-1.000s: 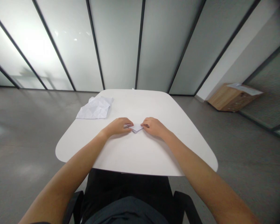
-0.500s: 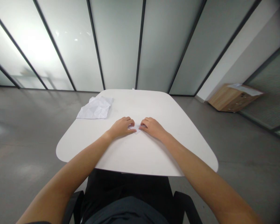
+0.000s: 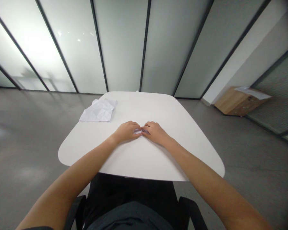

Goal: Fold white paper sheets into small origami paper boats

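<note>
A small piece of folded white paper (image 3: 137,131) lies at the middle of the white table, between my two hands. From the left, my left hand (image 3: 127,131) grips its edge with curled fingers and thumb. My right hand (image 3: 156,132) pinches the paper's right side, its fingertips close to those of my left hand. Much of the paper is hidden behind the fingers.
Creased white sheets (image 3: 99,110) lie at the table's back left. The white table (image 3: 144,163) has rounded corners. Beyond it stand frosted glass panels, and a wooden cabinet (image 3: 240,101) is on the floor at the right. Chair armrests flank my lap.
My hands have come closer together, and the fingertips now nearly meet over the small paper. Less of the paper shows below the thumbs. The creased sheets stay where they were.
</note>
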{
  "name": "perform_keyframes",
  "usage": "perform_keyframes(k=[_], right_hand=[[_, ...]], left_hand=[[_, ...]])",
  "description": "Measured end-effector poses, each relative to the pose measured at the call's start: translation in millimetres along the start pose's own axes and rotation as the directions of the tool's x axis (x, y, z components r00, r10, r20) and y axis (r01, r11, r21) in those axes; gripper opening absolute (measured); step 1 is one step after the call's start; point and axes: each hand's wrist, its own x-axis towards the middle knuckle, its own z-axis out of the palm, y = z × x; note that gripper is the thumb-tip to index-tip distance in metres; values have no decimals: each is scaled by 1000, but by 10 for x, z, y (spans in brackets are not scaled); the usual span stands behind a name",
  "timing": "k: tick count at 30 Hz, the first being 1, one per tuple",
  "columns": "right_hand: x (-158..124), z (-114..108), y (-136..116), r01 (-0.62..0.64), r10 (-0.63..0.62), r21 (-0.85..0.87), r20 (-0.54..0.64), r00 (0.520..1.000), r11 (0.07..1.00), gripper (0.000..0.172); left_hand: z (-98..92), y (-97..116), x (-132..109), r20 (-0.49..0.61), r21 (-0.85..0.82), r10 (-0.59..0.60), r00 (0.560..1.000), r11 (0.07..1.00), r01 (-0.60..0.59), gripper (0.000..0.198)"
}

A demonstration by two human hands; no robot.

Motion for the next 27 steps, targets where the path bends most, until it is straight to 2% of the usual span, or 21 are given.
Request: perform_keyframes(k=[11, 27], right_hand=[[-15, 19, 52, -22, 22, 6, 18, 1000, 1000, 37], [6, -35, 160, -41, 41, 4, 30, 999, 999, 31]], left_hand=[[1, -61, 14, 13, -4, -8, 1000, 1000, 8, 36], [-55, -96, -6, 20, 80, -123, 992, 989, 121, 55]])
